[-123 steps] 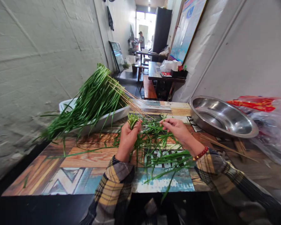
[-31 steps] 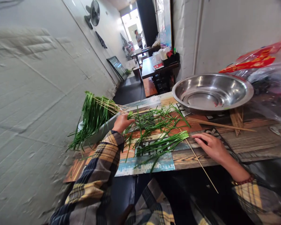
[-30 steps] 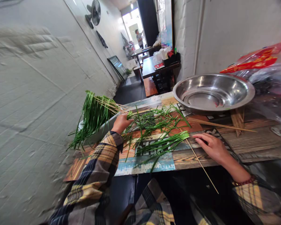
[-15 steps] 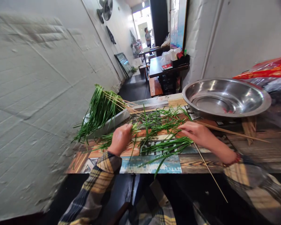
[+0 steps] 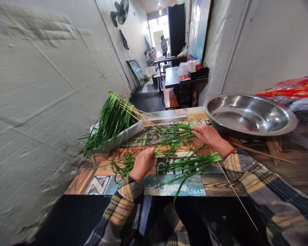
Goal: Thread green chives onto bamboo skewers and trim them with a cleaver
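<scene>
Wall: a pale wall (image 5: 41, 85) fills the left of the frame and runs right along the left edge of the tabletop (image 5: 92, 177). You have no room to swing out that way.
White tray: the white tray (image 5: 123, 135) sits left of centre, by the wall.
Done so far: a thick heap of greens on sticks (image 5: 110, 118) already leans in the tray, with the stick ends pointing right.
Your left hand: your left hand (image 5: 143, 163) is low in the middle of the frame. Its fingers are curled tight around a small bunch (image 5: 124, 164) of green leaves.
Left to do: lots of loose leaves (image 5: 174, 135) lie spread over the middle of the tabletop, and a flat bundle (image 5: 192, 164) lies nearer to you. By the look of it, plenty is not yet on sticks.
Your right hand: your right hand (image 5: 207, 135) lies palm down on the far side of the loose leaves. Its fingers are bent, but you cannot tell if they pinch anything.
Front edge: one long stick (image 5: 236, 195) pokes out past the front edge, lower right. A sleeve could knock it off.
Steel bowl: the steel bowl (image 5: 272, 116) sits just right of your right hand, so room there is tight. More sticks (image 5: 261, 152) lie in front of it.
Far right: a red and clear bag (image 5: 292, 91) crowds the right edge of the frame.
</scene>
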Tool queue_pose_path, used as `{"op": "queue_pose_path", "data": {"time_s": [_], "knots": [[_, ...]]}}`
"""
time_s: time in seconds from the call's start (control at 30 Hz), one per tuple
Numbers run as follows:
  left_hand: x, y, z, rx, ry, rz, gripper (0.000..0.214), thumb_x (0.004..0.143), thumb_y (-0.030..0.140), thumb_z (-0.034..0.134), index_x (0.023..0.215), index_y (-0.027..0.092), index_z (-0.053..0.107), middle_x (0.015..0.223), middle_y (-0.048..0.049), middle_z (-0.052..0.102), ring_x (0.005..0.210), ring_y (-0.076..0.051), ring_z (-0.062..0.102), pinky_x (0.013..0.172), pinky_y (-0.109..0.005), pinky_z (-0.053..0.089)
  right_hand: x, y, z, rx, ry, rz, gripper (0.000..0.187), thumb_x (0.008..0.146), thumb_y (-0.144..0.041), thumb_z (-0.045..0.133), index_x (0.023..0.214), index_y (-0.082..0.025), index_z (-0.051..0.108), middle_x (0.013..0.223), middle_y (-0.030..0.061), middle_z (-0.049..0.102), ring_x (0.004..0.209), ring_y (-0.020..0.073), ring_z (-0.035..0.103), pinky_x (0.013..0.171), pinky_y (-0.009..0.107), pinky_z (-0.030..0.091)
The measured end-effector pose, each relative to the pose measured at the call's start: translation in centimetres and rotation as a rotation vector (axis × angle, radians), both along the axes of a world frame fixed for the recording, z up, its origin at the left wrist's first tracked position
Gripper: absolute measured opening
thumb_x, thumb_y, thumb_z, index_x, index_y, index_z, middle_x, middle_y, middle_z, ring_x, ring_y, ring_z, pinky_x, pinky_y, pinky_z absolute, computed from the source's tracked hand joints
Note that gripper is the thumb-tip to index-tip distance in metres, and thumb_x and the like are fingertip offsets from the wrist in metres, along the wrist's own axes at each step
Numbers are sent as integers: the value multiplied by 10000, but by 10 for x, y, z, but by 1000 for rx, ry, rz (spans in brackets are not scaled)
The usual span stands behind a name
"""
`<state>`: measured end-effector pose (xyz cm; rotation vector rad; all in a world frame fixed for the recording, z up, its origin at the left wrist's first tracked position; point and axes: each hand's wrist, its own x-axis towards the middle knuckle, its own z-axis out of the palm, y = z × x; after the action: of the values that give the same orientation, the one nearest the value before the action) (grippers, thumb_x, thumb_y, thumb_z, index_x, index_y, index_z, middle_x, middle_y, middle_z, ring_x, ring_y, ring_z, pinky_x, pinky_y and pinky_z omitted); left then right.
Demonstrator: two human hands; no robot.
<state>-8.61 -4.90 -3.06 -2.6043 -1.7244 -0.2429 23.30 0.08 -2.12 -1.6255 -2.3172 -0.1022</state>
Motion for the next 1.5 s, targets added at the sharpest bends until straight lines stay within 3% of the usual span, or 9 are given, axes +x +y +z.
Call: {"op": "queue_pose_path", "data": {"time_s": [0.2, 0.33, 0.47, 0.67, 0.8, 0.97, 1.07, 1.27, 1.5], "knots": [[-8, 1, 4, 1, -79, 2, 241, 790, 105, 445, 965, 217, 568, 1008, -60, 676, 955, -201, 621, 810, -280, 453, 12, 4, 21, -42, 59, -58, 321, 952, -333, 363, 1020, -217, 655, 885, 63, 709, 819, 198, 639, 697, 268, 424], [-9, -4, 7, 11, -63, 29, 156, 823, 151, 448, 898, 221, 566, 958, -51, 678, 911, -198, 625, 759, -264, 437, 12, 1, 21, -2, 69, -108, 339, 925, -276, 416, 1184, -151, 596, 1073, 128, 671, 926, 233, 618, 810, 330, 444], [-18, -9, 9, 32, -53, 53, 131, 820, 149, 455, 864, 207, 564, 919, -61, 675, 888, -204, 623, 741, -264, 422, 3, -10, 22, 102, 145, -17, 384, 909, -237, 455, 1272, -147, 543, 1203, 134, 608, 1002, 243, 580, 867, 353, 438], [-27, -18, 9, 58, -182, 60, 129, 846, 167, 441, 858, 193, 566, 890, -62, 665, 861, -200, 615, 728, -261, 415, -63, -41, 9, -16, 38, 288, 205, 920, -258, 498, 954, -208, 694, 903, 64, 663, 883, 188, 573, 781, 294, 417], [-29, -24, 10, 71, -260, 30, 120, 857, 194, 446, 810, 192, 557, 854, -48, 645, 801, -174, 594, 703, -245, 408, -114, -55, -9, -44, -154, 424, 158, 905, -200, 517, 915, -184, 674, 874, 73, 645, 848, 190, 559, 736, 300, 407], [-42, -28, 10, 77, -372, 13, 157, 876, 241, 433, 800, 183, 557, 768, -19, 608, 732, -151, 560, 667, -231, 390, -127, -54, -21, 1, -206, 481, 114, 872, -144, 546, 819, -151, 646, 902, 91, 629, 884, 206, 553, 749, 326, 418], [-47, -30, 12, 90, -456, 39, 170, 868, 259, 445, 773, 176, 558, 730, -4, 593, 686, -137, 539, 640, -222, 377, -116, -46, -14, 21, 103, 472, 129, 884, -162, 524, 819, -163, 635, 902, 74, 632, 863, 176, 567, 761, 304, 434], [-37, -28, 20, 144, -670, 61, 221, 866, 325, 472, 763, 161, 579, 682, 16, 570, 665, -123, 515, 623, -213, 375, -90, -28, 21, -92, 1194, 166, 116, 818, -297, 563, 840, -184, 579, 762, 5, 644, 670, 125, 606, 612, 253, 455], [-10, -24, 46, 132, -924, 66, 244, 861, 362, 495, 808, 155, 614, 710, 1, 616, 676, -132, 556, 646, -229, 423, -69, -46, 34, -240, 1629, 163, 241, 715, -367, 682, 818, -187, 560, 753, -24, 632, 643, 92, 596, 534, 199, 396]]}}
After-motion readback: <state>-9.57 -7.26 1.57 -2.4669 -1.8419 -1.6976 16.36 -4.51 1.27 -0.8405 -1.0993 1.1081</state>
